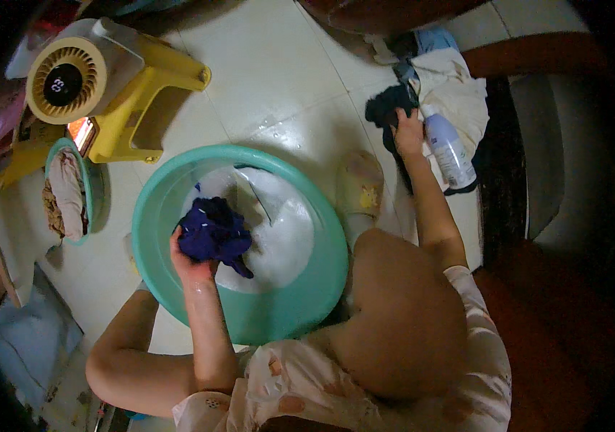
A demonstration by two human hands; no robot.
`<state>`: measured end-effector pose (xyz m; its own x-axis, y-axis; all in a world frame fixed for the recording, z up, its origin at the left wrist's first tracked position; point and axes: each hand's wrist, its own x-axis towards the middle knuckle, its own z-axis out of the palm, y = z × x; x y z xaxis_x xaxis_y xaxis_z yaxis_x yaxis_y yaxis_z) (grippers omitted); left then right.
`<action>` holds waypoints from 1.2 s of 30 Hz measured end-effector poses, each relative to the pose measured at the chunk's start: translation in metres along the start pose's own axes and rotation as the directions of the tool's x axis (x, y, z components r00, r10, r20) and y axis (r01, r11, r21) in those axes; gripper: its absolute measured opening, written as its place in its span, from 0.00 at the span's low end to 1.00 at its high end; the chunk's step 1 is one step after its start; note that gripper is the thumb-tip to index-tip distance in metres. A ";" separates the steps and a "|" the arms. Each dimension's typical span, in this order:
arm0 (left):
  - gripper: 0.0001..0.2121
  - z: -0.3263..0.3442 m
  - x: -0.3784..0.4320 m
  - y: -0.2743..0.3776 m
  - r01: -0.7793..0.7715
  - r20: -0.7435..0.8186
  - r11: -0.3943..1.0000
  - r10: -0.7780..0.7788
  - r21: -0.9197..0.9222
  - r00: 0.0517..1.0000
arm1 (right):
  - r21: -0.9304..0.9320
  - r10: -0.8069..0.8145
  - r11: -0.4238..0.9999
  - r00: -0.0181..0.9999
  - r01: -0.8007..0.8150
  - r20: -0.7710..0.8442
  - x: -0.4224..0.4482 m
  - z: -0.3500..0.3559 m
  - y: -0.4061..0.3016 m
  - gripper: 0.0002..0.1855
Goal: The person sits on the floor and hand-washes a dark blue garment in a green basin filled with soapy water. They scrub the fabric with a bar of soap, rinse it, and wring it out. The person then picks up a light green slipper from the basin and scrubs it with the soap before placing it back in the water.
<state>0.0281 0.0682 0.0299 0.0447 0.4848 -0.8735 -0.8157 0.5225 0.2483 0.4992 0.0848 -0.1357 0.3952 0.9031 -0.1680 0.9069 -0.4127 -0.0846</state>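
A wadded dark blue cloth (pixel 213 229) is held in my left hand (pixel 194 259), above the suds in a round green plastic basin (pixel 242 324). White foamy water (pixel 285 237) covers much of the basin's bottom. Off to the right, my right hand (pixel 410 132) has its fingers on a black cloth (pixel 388 108) at the edge of a heap of clothes; its fingertips are partly sunk in the fabric. Close beside that hand, a pale purple and white plastic bottle (pixel 450 148) lies on a cream garment (pixel 442 81).
A yellow plastic stool (pixel 123 124) stands beyond the basin at the upper left, bearing a small fan (pixel 67 81) with a lit display. Left of the basin, a smaller green basin (pixel 88 216) holds clothes. My slippered foot (pixel 362 186) is against the basin's right side. Water drops (pixel 280 129) dot the tiles.
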 end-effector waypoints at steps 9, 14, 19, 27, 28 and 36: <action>0.18 0.001 0.005 -0.001 -0.049 0.082 0.994 0.057 -0.101 0.995 | 0.361 -0.272 0.905 0.958 0.224 0.089 0.034 -0.026 0.027 0.30; 0.15 -0.013 0.010 0.001 -0.009 0.067 0.957 0.030 -0.289 0.997 | 0.364 -0.207 0.925 0.946 0.106 0.248 0.066 -0.194 -0.034 0.25; 0.15 -0.022 0.016 0.005 0.117 0.047 0.892 -0.107 -0.436 0.993 | 0.333 -0.713 0.678 0.696 0.655 0.083 0.001 -0.279 -0.303 0.18; 0.14 -0.023 0.025 -0.002 0.209 0.124 0.777 -0.167 -0.594 0.978 | -0.121 -0.917 0.179 0.121 0.976 -0.379 -0.036 -0.150 -0.561 0.24; 0.14 -0.025 0.027 -0.004 0.204 0.123 0.769 -0.163 -0.606 0.979 | -0.220 -0.909 0.191 0.087 0.957 -0.408 -0.027 -0.137 -0.573 0.26; 0.15 -0.031 0.032 -0.002 0.154 0.136 0.758 -0.086 -0.634 0.987 | 0.024 -0.758 0.281 0.237 0.959 -0.608 0.002 -0.144 -0.643 0.18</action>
<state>0.0128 0.0609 -0.0120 0.1930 0.5290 -0.8264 -0.9771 0.0262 -0.2114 -0.0618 0.3693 0.0595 -0.5050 0.5991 0.6213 0.6304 0.7477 -0.2086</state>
